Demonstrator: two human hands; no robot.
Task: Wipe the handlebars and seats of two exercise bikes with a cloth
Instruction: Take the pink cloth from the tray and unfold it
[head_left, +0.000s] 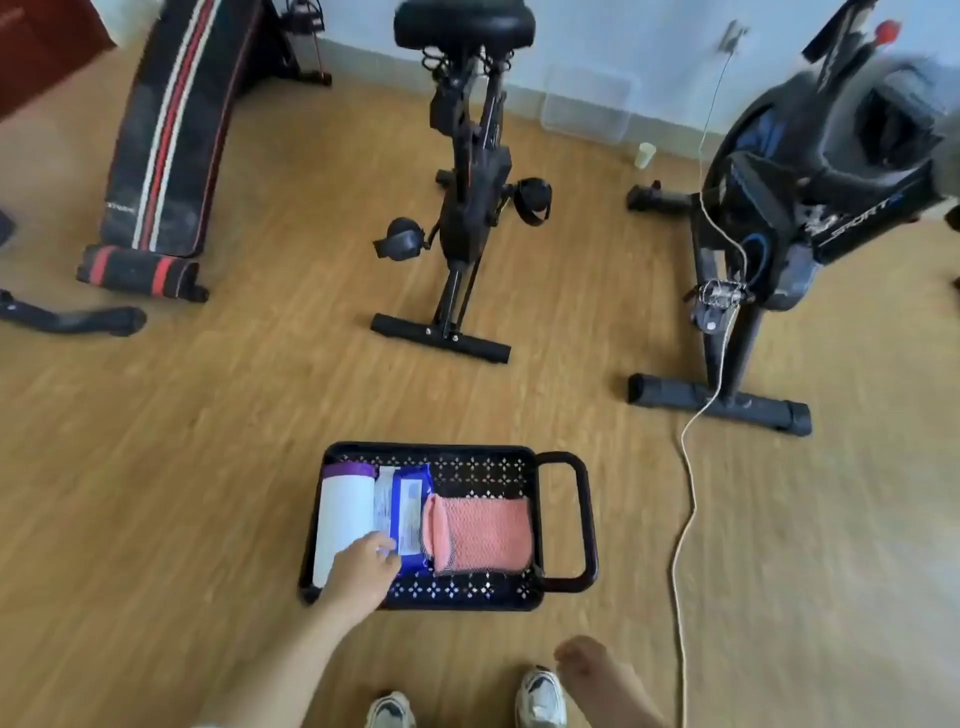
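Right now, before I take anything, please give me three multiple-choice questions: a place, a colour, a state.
1. Where is the pink cloth?
A) in the black tray
B) on a bike seat
C) on the bare floor

2. What colour is the white bottle's cap?
A) green
B) purple
C) yellow

3. What does the left hand do?
A) grips a handlebar
B) hangs idle
C) reaches into the tray

Answers:
1 A, it lies at the side of the tray's handle.
2 B, purple shows at the bottle's far end.
3 C, it reaches the blue pack.
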